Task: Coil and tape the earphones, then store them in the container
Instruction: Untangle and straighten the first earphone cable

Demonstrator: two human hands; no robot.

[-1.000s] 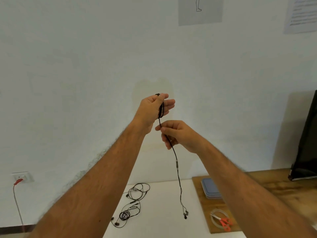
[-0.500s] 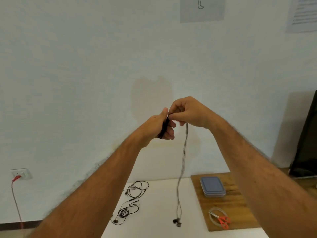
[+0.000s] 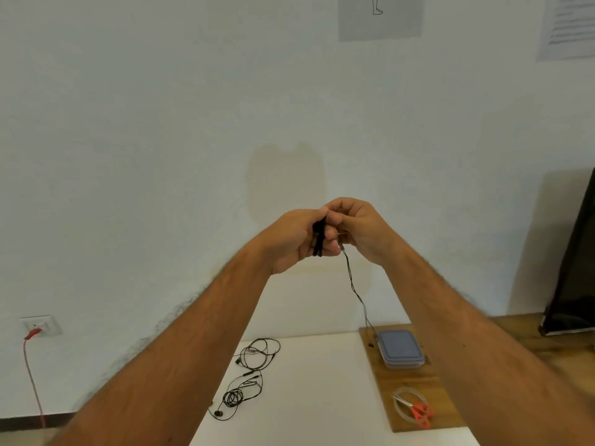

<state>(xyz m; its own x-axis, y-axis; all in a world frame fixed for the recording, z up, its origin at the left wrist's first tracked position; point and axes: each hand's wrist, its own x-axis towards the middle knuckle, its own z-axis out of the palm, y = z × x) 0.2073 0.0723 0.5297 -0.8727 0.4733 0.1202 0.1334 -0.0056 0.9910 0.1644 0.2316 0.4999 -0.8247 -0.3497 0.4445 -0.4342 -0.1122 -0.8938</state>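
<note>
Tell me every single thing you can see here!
earphones being coiled: one, black, wound round the left hand's fingers, tail hanging
loose earphones: tangled, black, on the white table
container: stack, grey-blue lids, on the wooden board
scissors: one, orange handles, board's near end
tape roll: one, clear, under the scissors
socket: one, white, with a red cable
papers: two, on the wall
dark panel: one, leaning, right
left hand: holds the coil
right hand: pinches the cord

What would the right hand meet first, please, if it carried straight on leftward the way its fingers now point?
Almost at once the left hand: the right hand already has its fingertips at the black earphone coil wound there, so coil and fingers block the way. Depth is hard to judge.
</note>
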